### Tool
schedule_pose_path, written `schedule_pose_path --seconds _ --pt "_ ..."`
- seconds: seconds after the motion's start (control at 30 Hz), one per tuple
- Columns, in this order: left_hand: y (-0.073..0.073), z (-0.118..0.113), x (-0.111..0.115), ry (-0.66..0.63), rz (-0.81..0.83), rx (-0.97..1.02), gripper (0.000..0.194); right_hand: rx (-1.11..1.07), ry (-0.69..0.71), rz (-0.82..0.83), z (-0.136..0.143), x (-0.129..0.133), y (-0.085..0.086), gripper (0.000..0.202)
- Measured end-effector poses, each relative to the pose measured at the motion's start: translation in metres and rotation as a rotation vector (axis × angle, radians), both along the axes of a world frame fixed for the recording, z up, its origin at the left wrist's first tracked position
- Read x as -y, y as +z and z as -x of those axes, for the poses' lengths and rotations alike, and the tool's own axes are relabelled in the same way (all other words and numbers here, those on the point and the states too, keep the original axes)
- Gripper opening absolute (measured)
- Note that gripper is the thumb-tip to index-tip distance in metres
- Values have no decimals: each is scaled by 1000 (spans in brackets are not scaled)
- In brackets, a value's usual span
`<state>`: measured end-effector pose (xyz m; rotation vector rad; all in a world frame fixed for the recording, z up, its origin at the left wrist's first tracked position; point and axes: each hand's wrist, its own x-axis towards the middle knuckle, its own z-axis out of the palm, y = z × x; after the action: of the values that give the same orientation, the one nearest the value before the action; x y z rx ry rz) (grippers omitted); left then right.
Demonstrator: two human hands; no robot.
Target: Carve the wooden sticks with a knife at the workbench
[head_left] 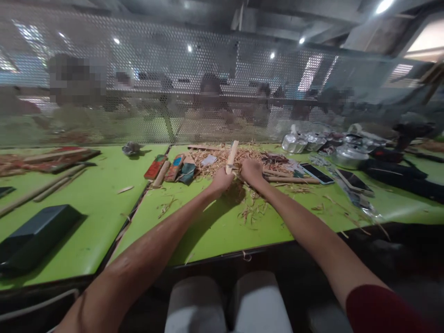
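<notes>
A pale strip of wood [232, 155] stands up at a slant, its lower end held in my left hand [222, 180], whose fingers are wrapped round it. Just to the right, my right hand [252, 171] is closed in a fist close to the wood; what it grips is hidden by the fingers. Behind and around both hands lies a heap of curly wood shavings [211, 159]. Left of the hands are a red block [156, 167], a short wooden cylinder [161, 174] and another painted block [175, 167].
The green table [208, 245] has scattered shavings. To the right lie wooden sticks [293, 180], two phones [317, 173] and foil-wrapped items [294, 142]. A dark case [38, 236] sits at the left. A perforated screen [138, 101] rises behind, people beyond it.
</notes>
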<state>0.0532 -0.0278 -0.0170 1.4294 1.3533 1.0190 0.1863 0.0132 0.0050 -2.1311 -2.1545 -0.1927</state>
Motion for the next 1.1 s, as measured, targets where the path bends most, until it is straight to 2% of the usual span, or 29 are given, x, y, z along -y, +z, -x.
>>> schedule_pose_path --seconds 0.23,0.37,0.47,0.57,0.7,0.8,0.97,1.1 --pt "5 4 -1 12 17 -36 13 -4 -30 26 1 -15 9 35" --pt "8 5 -3 13 23 -96 15 -40 -73 18 -3 -31 21 34" --pt "10 4 -2 8 26 -128 21 -58 -129 -6 -14 -43 37 35" --pt "9 3 0 -33 -38 -131 27 -77 -202 -11 -32 -49 52 36" --pt "8 2 2 -86 -38 -71 21 -92 -267 -17 -55 -45 61 40" --pt "9 4 2 -74 37 59 19 -88 -188 -61 -54 -30 54 39" --pt "9 7 3 -57 112 170 14 -17 70 -10 -21 11 22 33" --pt "10 1 9 -83 100 154 12 94 108 -12 -3 28 4 39"
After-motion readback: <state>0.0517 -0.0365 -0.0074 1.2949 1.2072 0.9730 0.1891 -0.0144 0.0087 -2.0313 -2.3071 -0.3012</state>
